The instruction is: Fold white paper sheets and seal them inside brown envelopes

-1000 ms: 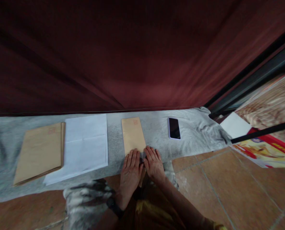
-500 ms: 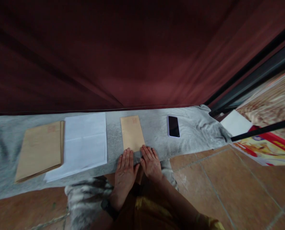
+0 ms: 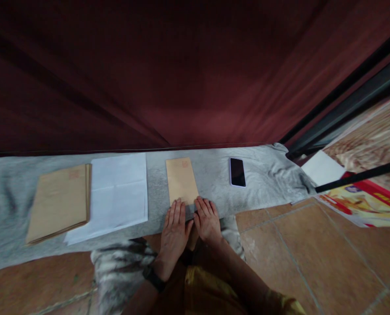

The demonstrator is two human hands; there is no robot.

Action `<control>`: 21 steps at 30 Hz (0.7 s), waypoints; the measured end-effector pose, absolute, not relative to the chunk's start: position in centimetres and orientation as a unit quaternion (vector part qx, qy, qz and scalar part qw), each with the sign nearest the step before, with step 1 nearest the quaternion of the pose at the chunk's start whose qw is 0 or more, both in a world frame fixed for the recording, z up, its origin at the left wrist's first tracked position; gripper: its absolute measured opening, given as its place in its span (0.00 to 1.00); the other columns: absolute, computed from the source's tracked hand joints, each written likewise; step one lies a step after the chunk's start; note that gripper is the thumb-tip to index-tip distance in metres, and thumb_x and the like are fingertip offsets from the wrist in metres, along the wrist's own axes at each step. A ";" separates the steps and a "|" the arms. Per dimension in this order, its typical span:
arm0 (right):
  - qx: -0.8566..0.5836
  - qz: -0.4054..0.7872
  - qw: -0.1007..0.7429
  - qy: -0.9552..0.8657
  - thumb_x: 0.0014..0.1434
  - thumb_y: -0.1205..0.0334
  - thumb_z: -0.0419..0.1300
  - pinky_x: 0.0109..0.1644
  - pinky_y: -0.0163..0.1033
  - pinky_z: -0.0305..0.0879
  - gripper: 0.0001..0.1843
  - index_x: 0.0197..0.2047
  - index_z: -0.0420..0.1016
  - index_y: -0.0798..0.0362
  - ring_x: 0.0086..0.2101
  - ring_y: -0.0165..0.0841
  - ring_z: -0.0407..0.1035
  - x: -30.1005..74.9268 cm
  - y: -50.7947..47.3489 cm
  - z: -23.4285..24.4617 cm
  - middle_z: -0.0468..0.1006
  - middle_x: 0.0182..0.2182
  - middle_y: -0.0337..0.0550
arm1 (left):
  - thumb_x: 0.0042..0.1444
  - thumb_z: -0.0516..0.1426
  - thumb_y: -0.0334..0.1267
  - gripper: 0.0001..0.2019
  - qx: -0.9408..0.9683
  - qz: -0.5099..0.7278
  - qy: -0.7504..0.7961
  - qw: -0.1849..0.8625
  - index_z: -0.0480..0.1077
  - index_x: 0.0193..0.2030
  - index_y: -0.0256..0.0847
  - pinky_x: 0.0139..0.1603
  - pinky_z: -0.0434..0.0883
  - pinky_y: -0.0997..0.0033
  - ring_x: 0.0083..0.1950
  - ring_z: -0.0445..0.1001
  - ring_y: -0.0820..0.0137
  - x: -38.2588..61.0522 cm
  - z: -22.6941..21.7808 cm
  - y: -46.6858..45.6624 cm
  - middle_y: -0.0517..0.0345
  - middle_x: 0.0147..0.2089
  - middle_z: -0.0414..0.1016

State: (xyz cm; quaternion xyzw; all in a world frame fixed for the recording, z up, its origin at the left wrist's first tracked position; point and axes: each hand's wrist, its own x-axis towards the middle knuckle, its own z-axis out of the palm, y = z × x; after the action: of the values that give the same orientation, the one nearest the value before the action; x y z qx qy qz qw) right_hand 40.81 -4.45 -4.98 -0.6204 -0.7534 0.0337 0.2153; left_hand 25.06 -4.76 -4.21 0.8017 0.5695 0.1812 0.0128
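We find the envelope (image 3: 181, 179) lying lengthwise ahead of left hand (image 3: 174, 232) and right hand (image 3: 209, 224), both flat, unclenched, at its near end

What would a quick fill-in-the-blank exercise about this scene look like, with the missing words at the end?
The left hand and right hand rest at the ____ (near or far) end of the single envelope.
The phone lies to the ____ (left or right) of that envelope.
Just right of the envelope stack lies white ____.
Missing words: near; right; paper.
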 end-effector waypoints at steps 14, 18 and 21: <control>-0.614 0.051 0.231 -0.753 0.71 0.61 0.51 0.73 0.53 0.49 0.27 0.70 0.64 0.55 0.67 0.42 0.59 41.1 -4.3 -4.7 0.67 0.67 0.48 | 0.67 0.50 0.41 0.27 0.819 0.153 0.553 0.005 0.62 0.71 0.34 0.73 0.57 0.48 0.74 0.59 0.53 25.2 -3.9 -4.0 0.42 0.73 0.62; -0.617 0.065 0.251 -0.743 0.72 0.61 0.49 0.73 0.53 0.49 0.26 0.70 0.64 0.57 0.67 0.41 0.58 41.1 -4.3 -4.6 0.67 0.67 0.50 | 0.66 0.50 0.38 0.27 0.818 0.145 0.557 0.006 0.62 0.72 0.38 0.73 0.58 0.47 0.74 0.60 0.54 25.5 -3.7 -4.1 0.43 0.73 0.62; -0.593 0.084 0.255 -0.759 0.73 0.60 0.47 0.74 0.53 0.48 0.27 0.71 0.62 0.58 0.69 0.40 0.56 40.6 -4.2 -4.3 0.65 0.69 0.50 | 0.64 0.49 0.34 0.29 0.817 0.132 0.561 0.008 0.61 0.72 0.35 0.73 0.57 0.46 0.75 0.58 0.53 25.6 -3.9 -4.1 0.42 0.73 0.60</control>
State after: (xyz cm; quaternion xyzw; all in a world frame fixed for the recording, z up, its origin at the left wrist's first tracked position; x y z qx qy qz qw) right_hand 40.63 -4.24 -4.30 -0.5928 -0.7593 0.0841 0.2548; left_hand 25.65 -4.13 -3.89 0.8168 0.5614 0.1323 0.0080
